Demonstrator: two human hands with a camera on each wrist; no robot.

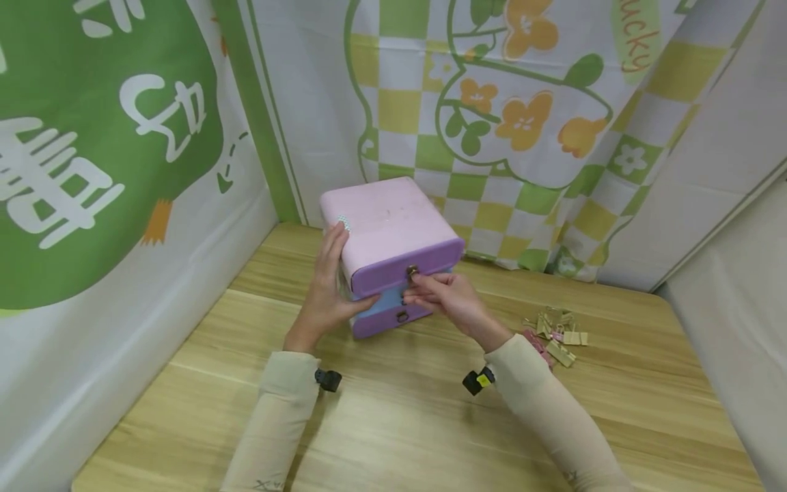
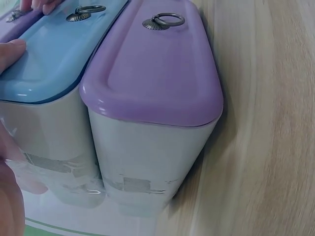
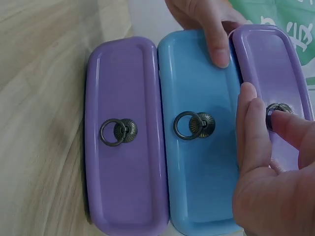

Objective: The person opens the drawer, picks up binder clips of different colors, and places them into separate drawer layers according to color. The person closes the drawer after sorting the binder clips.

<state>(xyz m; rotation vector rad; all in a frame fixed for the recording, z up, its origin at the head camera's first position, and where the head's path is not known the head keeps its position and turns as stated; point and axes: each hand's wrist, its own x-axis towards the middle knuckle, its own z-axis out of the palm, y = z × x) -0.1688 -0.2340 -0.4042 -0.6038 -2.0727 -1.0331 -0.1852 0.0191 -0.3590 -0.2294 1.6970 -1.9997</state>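
Note:
A small drawer box (image 1: pixel 393 219) with a pale pink top stands on the table, its stacked fronts purple, blue and purple. My left hand (image 1: pixel 326 290) holds the box's left side, fingers along the wall and thumb across the front onto the blue drawer (image 3: pixel 202 167). At the upper purple drawer (image 3: pixel 270 64), my right hand (image 1: pixel 458 301) pinches the metal ring pull (image 1: pixel 412 270). Its other fingers stretch in front of the blue drawer. The lower purple drawer (image 2: pixel 162 69) has its own ring pull (image 2: pixel 167 20), untouched. All three fronts look closed.
To the right on the wooden table (image 1: pixel 406 424) lies a loose pile of gold binder clips (image 1: pixel 561 352) with some pink ones (image 1: pixel 536 344), close to my right sleeve. A patterned curtain (image 1: pixel 492 137) hangs behind the box, and a white-and-green cloth (image 1: pixel 154 273) lines the left side.

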